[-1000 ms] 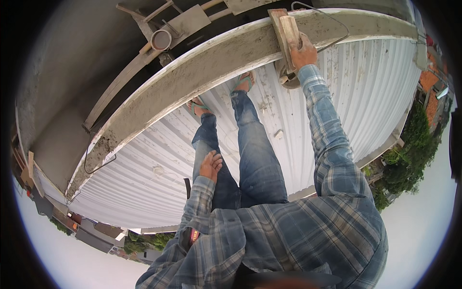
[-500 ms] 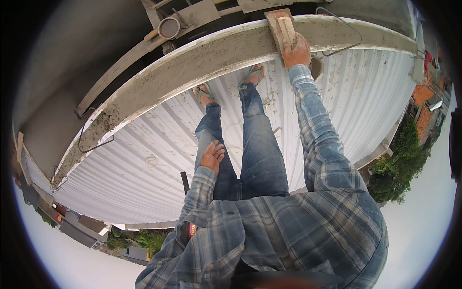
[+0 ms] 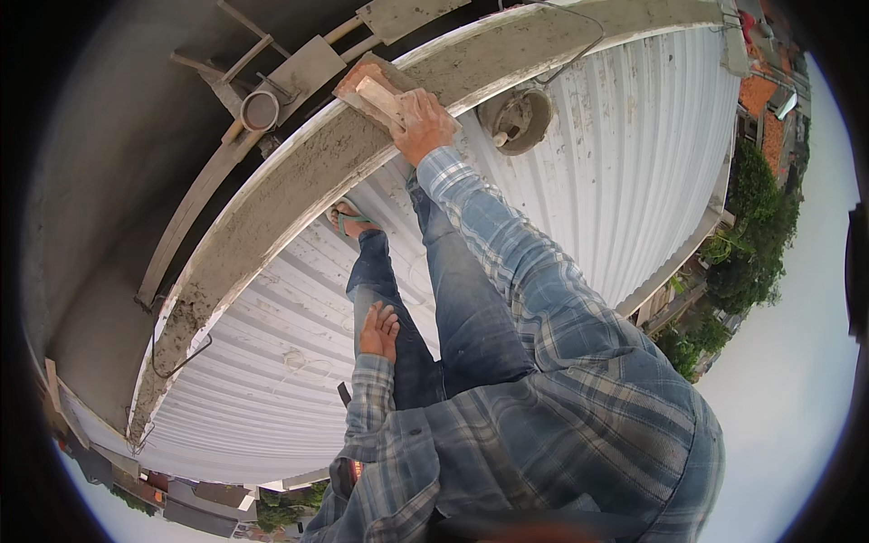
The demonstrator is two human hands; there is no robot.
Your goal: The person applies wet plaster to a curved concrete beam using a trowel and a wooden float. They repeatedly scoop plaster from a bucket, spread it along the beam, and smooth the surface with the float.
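Observation:
My right hand [image 3: 424,121] grips a wooden plastering float [image 3: 373,94] pressed flat on the wet grey cement top of a long wall ledge [image 3: 272,204]. My left hand [image 3: 378,331] rests on my left thigh, fingers together, holding nothing. I wear jeans, a plaid shirt and green sandals, one foot [image 3: 348,220] close to the ledge. I stand on a white corrugated metal roof [image 3: 625,172].
A cement-crusted bucket [image 3: 516,118] sits on the roof just right of my arm. Beyond the ledge lie grey boards and a round can [image 3: 260,110]. Bent wires [image 3: 181,357] stick out of the ledge. Trees [image 3: 751,244] and rooftops lie far below the roof's edge.
My right hand has slid the float leftward along the ledge top. The bucket, hidden behind my hand before, now shows. My left hand stays on my thigh.

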